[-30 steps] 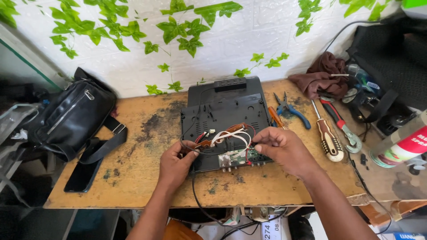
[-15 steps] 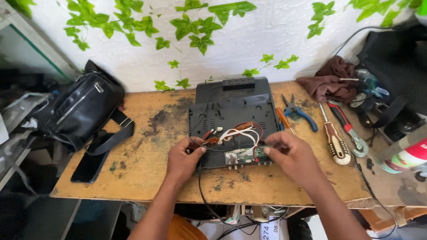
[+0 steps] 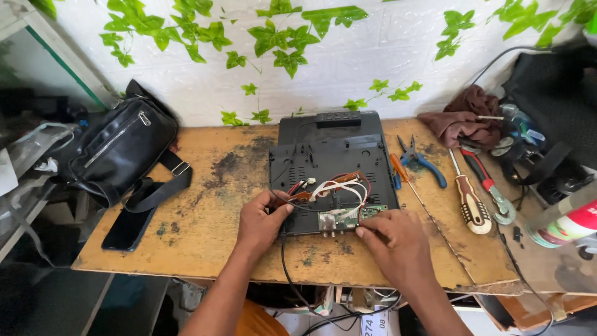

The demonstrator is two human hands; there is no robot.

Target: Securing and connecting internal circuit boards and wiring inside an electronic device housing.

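Both hands — left (image 3: pixel 261 219), right (image 3: pixel 392 239) — set apart, fingers pinching the black box's (image 3: pixel 326 155) circuit boards (image 3: pixel 339 218).

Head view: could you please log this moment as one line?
left hand: on black box edge | right hand: at green board | wires: loose on box | pliers, screwdriver: lying right

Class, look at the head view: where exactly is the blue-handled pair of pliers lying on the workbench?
The blue-handled pliers lie on the wooden workbench just right of the black device case, beyond the right hand, with the wooden-handled screwdriver further right.
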